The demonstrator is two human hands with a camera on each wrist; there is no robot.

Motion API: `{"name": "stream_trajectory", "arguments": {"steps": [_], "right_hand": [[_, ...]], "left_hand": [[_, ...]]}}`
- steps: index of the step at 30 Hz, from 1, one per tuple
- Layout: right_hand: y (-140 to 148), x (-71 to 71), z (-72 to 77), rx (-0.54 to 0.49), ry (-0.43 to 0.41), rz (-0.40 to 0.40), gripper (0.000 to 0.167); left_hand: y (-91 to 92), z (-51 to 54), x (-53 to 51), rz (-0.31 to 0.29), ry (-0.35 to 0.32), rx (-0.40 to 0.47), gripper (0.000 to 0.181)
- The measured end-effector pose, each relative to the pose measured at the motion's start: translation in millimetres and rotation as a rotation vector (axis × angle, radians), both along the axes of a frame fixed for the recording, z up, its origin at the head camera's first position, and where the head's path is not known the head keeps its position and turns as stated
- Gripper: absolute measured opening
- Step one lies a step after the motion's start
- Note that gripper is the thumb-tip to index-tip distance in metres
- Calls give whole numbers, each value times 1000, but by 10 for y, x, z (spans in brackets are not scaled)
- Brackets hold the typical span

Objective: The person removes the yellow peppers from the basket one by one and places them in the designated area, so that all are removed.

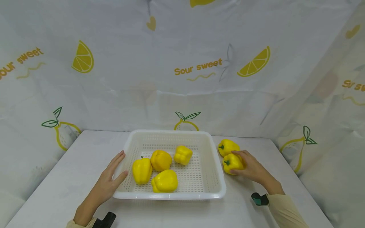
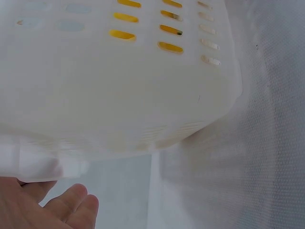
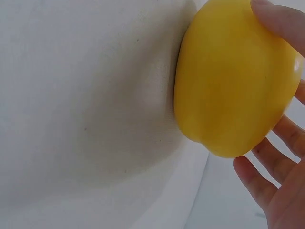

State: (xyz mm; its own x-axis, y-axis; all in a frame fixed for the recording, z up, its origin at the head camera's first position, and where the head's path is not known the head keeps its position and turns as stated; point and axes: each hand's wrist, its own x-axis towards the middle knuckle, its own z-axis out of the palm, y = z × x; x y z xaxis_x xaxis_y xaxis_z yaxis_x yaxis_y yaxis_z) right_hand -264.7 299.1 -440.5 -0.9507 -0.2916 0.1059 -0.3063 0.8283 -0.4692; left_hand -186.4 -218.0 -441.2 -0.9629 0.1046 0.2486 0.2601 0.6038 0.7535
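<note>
Bell pepper (image 1: 232,164) in the right hand (image 1: 251,167) looks plump, glossy yellow, green-stemmed.

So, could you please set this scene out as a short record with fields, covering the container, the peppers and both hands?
Container: white basket with slotted walls
Surface: white table
Inside basket: four yellow peppers
Outside basket: two more on its right, a farther pepper and a nearer pepper
Left hand: at the basket's left rim
Right hand: holds the nearer pepper
Backdrop: white sheet with lemon prints
</note>
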Motion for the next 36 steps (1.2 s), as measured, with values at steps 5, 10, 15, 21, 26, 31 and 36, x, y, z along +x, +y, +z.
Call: {"name": "stream_trajectory", "arguments": {"steps": [5, 10, 15, 21, 26, 31, 36], "right_hand": [[13, 12, 22, -9, -4, -8, 77], [22, 38, 53, -15, 30, -2, 77], [12, 64, 102, -13, 39, -1, 76], [-24, 100, 156, -26, 55, 4, 76], [-74, 132, 200, -40, 85, 19, 73], [-134, 179, 243, -63, 119, 29, 68], [-207, 236, 299, -89, 106, 31, 67]], "left_hand": [[-2, 1, 2, -5, -2, 12, 64], [2, -3, -3, -4, 7, 5, 63], [6, 8, -2, -2, 4, 0, 64], [6, 3, 4, -1, -3, 0, 64], [7, 4, 4, 2, -4, 1, 64], [9, 4, 1, 1, 5, -8, 64], [11, 17, 3, 3, 7, -6, 63]]}}
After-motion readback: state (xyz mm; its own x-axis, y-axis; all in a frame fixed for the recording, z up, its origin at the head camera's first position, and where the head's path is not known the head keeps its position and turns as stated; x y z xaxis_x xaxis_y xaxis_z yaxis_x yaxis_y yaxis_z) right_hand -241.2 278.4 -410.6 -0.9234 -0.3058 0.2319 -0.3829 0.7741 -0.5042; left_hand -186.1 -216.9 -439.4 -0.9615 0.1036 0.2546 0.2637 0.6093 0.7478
